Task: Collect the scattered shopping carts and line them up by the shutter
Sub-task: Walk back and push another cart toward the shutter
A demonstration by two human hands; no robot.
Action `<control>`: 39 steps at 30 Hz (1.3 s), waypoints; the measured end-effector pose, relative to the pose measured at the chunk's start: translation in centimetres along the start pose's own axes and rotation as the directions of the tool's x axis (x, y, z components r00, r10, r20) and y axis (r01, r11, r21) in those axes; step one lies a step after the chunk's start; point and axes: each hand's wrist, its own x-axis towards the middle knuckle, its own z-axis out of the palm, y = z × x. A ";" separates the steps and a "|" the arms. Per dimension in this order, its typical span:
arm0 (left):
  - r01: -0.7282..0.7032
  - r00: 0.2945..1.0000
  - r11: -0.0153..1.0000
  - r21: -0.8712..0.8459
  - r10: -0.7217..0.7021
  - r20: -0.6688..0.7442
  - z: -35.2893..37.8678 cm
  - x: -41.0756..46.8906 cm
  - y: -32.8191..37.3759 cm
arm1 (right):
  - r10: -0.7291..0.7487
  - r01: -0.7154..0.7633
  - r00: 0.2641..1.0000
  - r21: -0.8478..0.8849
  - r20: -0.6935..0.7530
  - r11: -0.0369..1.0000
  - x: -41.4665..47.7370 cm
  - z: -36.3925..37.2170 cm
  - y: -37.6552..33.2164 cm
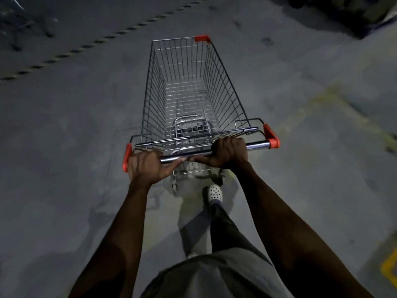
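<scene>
On the cart handle [256,145], left hand [146,166] and right hand [228,152] grip, fingers curled around it.

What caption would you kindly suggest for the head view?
Left hand and right hand grip the handle of an empty shopping cart.

The floor [64,147] is grey and rough. A dashed line [90,43] runs across it at the top left. Yellow paint [390,269] shows at the right edge. Dark blurry stuff [354,11] sits in the top right corner.
</scene>
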 end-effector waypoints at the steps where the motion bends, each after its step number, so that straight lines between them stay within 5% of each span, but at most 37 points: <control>1: 0.016 1.000 1.000 -0.021 -0.016 -0.004 0.2 1.9 -0.2 | -0.026 0.026 1.000 0.010 0.010 1.000 2.3 -0.2 0.4; 5: 0.050 0.999 0.995 -0.084 -0.049 0.012 -0.5 9.3 -0.4 | -0.109 0.108 0.994 0.022 0.031 0.994 11.6 -0.8 1.3; 19: 0.261 0.963 0.960 0.100 -0.252 -0.094 0.8 29.2 -6.2 | -0.328 0.339 0.939 -0.125 0.102 0.932 37.3 -3.8 -2.3; 21: 0.281 0.959 0.954 0.101 -0.275 -0.063 0.9 32.4 -8.2 | -0.358 0.362 0.925 -0.005 0.126 0.932 41.4 -3.6 -3.7; 23: 0.299 0.954 0.952 0.063 -0.295 -0.060 1.0 36.0 -10.5 | -0.421 0.348 0.879 0.302 0.224 0.887 45.8 -4.3 -5.6; 27: 0.341 0.938 0.937 0.072 -0.335 -0.086 1.1 43.3 -15.0 | -0.410 0.414 0.910 -0.059 0.065 0.909 54.7 -5.5 -9.5; 39: 0.407 0.911 0.905 0.124 -0.412 0.017 -0.4 64.6 -30.4 | -0.459 0.472 0.878 -0.083 0.140 0.878 80.1 -8.5 -22.2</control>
